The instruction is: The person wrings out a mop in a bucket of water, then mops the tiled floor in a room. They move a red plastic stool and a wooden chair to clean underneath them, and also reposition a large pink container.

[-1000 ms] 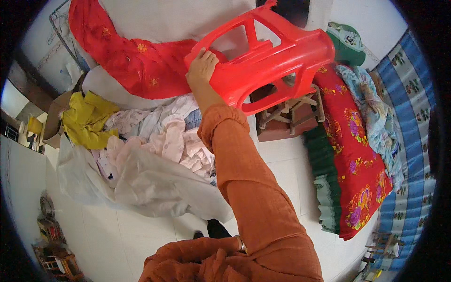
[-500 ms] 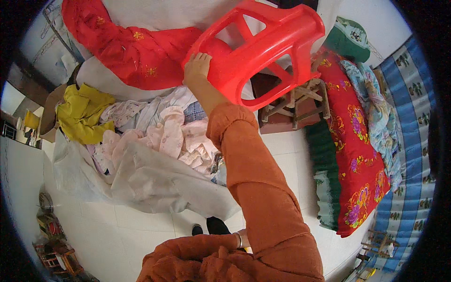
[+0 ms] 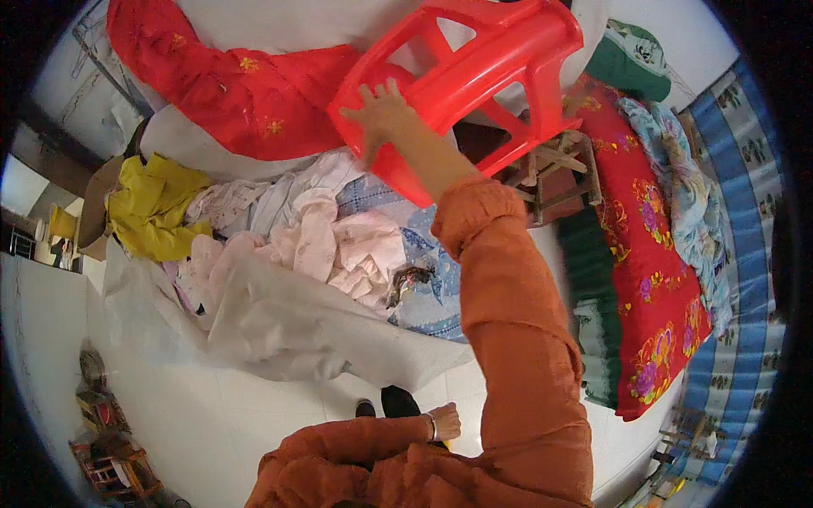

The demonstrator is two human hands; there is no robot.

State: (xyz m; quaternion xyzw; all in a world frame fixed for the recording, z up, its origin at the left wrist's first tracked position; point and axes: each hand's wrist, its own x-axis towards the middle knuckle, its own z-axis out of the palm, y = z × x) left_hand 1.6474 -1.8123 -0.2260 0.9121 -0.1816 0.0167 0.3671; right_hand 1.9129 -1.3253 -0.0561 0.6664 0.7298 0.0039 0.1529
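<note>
A red plastic stool (image 3: pixel 495 72) lies tipped on its side at the upper middle, with openings between its legs. My right hand (image 3: pixel 381 117) is against the stool's near left end, its fingers spread. My left hand (image 3: pixel 446 421) is close to my body at the bottom, with a bracelet on the wrist; its fingers are curled, and I cannot make out whether anything is in them. Left of the stool lies a red cloth (image 3: pixel 246 97) with yellow flowers. Below it are pale pink clothes (image 3: pixel 313 245) and a blue patterned cloth (image 3: pixel 436 313).
A yellow garment (image 3: pixel 152 207) lies at the left of the pile, and a grey-white sheet (image 3: pixel 288 330) drapes along its near side. Right of the stool are a wooden stool (image 3: pixel 563 182) and a red floral bedding bundle (image 3: pixel 648 279). A blue curtain (image 3: pixel 728 254) hangs at the far right.
My right hand has shifted slightly right and down on the stool, its fingers spreading. My right forearm has swung right, uncovering the blue cloth and my left hand.
</note>
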